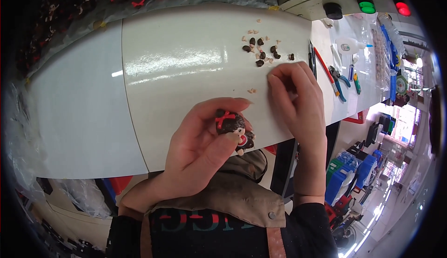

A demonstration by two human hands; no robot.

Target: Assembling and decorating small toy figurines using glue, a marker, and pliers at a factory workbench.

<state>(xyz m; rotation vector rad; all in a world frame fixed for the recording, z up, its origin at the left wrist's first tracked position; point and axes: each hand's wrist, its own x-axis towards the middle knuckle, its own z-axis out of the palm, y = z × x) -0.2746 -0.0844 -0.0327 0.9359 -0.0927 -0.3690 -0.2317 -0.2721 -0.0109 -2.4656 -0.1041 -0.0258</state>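
My left hand [199, 144] is closed around a small doll figurine [231, 126]. The figurine has a dark brown textured body, a red bow on its head, a light face and a red and white patch on its front. Over the white tabletop, my right hand [300, 97] has its fingers curled together, with the fingertips pointing down. Whatever lies between those fingertips, if anything, is hidden. Just beyond the right hand are several small dark brown pieces [260, 63] and small pale beige pieces [244, 38], with a few beige bits [252, 91] nearer the left hand.
Right of my right hand lie a red pen-like tool [324, 68], pliers with blue handles [342, 84] and a white glue bottle [350, 46]. A metal box with a green button [367, 5] overhangs the far right. Many dark figurines [56, 13] rest along the far left edge.
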